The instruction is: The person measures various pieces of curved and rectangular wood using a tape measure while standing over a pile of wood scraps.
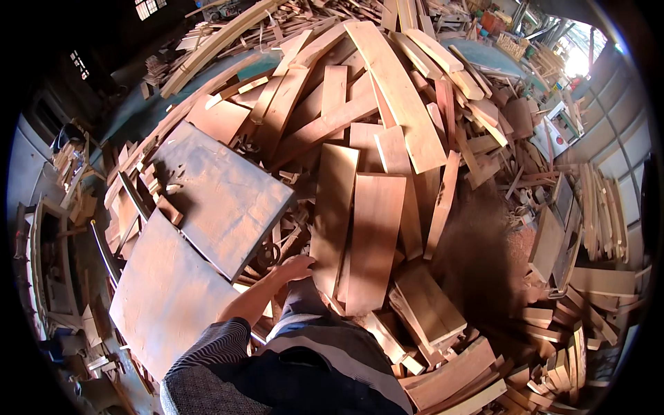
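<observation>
My left hand point(296, 268) reaches forward between the machine table and the wood pile. Its fingertips are beside the lower left edge of a long brown board point(335, 214); whether they touch it, or how far they curl, is too small to make out. A wider reddish board point(377, 238) lies just right of that one. To the left of my arm are two flat metal machine tables, a far one point(221, 194) and a near one point(166, 290), with a narrow gap between them. A small handwheel point(268, 254) sits just beyond my wrist. My right hand is out of view.
A large heap of boards rises ahead, with a long pale plank point(398, 90) on top. Wood scraps point(169, 209) lie on the far machine table's edge. Short thick blocks point(429, 304) and curved offcuts point(453, 373) lie at my right. Slats point(602, 214) lean against the right wall.
</observation>
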Motion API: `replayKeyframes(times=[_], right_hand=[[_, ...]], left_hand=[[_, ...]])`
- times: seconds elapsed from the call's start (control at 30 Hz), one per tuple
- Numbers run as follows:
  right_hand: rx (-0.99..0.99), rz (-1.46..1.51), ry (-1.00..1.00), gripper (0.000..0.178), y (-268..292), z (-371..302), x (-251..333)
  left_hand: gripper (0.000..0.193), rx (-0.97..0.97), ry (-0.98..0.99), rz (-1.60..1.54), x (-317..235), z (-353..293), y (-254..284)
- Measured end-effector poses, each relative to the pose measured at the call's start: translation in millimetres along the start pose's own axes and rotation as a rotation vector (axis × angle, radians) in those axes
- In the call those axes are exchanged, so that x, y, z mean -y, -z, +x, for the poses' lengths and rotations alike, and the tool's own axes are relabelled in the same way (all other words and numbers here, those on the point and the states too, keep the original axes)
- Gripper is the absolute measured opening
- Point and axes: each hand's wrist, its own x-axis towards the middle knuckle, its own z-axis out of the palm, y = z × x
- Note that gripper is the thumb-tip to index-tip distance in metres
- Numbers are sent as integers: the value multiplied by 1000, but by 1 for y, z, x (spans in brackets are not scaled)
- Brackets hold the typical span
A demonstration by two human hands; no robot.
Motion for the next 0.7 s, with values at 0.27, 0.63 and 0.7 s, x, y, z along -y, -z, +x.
replayKeyframes(times=[0.27,0.63,0.7], right_hand=[[7,-52,-27,63,-14,50,120],[93,-112,19,59,-20,83,277],[106,-100,-17,59,-11,81,308]], left_hand=[[50,51,-27,-158,28,101,67],[42,-98,26,-355,99,169,163],[39,-106,79,-391,103,195,186]])
